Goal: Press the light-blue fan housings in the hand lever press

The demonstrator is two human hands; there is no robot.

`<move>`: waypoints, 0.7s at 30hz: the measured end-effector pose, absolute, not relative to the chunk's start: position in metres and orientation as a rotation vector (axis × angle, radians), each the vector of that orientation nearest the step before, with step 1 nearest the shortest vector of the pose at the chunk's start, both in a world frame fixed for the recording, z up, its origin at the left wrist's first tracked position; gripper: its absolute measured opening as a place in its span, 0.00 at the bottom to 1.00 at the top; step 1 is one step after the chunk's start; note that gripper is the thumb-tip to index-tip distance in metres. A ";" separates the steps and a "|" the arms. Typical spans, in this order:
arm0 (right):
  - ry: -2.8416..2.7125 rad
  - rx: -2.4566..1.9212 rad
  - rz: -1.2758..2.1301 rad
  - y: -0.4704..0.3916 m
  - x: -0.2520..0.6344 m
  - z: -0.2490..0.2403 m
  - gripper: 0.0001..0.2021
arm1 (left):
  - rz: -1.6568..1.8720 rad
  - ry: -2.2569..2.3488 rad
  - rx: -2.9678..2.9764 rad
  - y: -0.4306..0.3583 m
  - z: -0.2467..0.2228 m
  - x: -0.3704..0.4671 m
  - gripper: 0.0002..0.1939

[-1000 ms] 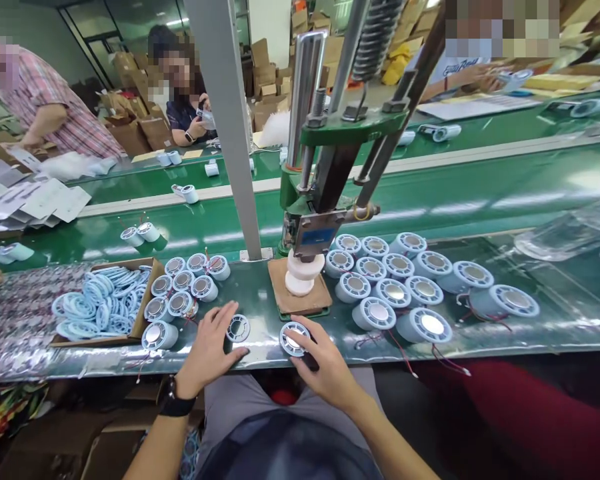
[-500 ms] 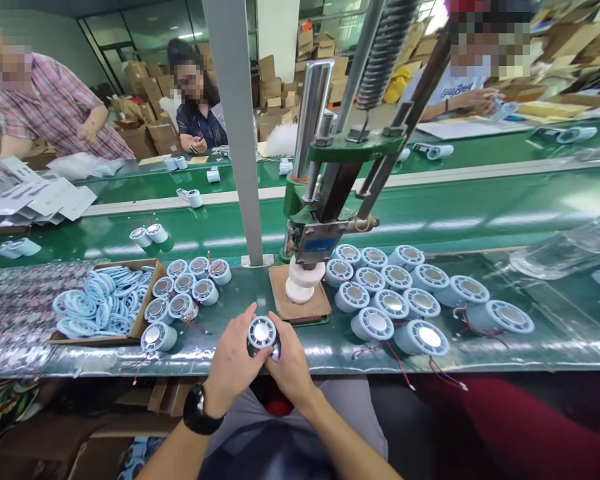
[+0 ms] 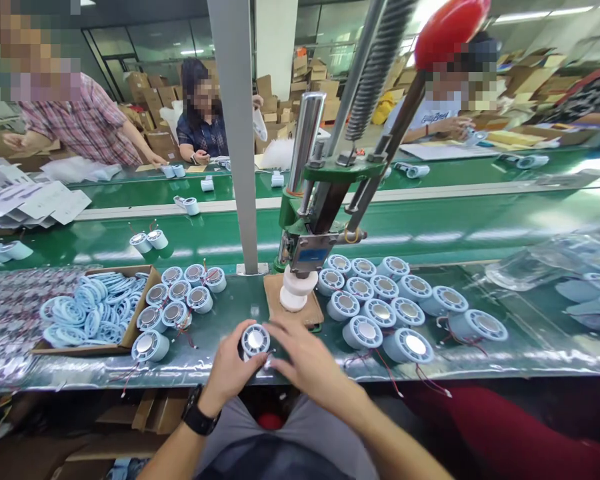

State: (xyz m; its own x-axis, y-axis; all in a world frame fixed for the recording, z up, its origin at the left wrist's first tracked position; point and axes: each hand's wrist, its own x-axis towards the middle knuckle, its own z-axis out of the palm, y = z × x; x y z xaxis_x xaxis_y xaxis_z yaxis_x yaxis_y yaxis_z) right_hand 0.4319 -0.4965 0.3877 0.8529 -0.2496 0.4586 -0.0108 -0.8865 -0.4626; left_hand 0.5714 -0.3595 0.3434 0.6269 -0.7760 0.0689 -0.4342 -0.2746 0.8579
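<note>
My left hand (image 3: pixel 233 365), with a black watch on its wrist, grips a light-blue round motor housing (image 3: pixel 255 339) from its left side, the silver disc facing up. Just to the right, my right hand (image 3: pixel 303 353) has its fingers spread and slightly blurred, apart from the housing. Beyond the hands stands a green hand press (image 3: pixel 313 250), its white round block (image 3: pixel 294 298) over a brown board (image 3: pixel 314 312). Several similar housings (image 3: pixel 364 331) stand right of the press, and another group (image 3: pixel 151 345) is on the left.
A cardboard box (image 3: pixel 139 313) of light-blue rings lies at the left. A grey post (image 3: pixel 237 133) rises behind the bench. The press lever has a red knob (image 3: pixel 450 30). Across the green conveyor (image 3: pixel 205 230), several people handle parts. Clear plastic (image 3: pixel 525 263) lies at the right.
My right hand has let go of the housing and moved right, its fingers opening. My left hand still holds the housing. The view has shifted, and the red knob now shows.
</note>
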 end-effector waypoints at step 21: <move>0.392 -2.171 -1.639 -0.630 0.475 0.651 0.36 | -0.522 -1.133 1.541 -0.471 0.372 0.582 0.33</move>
State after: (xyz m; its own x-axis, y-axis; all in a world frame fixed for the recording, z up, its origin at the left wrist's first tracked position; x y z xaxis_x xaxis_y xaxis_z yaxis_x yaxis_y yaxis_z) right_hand 0.4750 -0.6297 0.6509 0.2768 -0.4454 0.8515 0.0123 -0.8844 -0.4666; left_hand 0.5819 -0.4714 0.3719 0.4452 -0.8635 0.2369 -0.3807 0.0570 0.9230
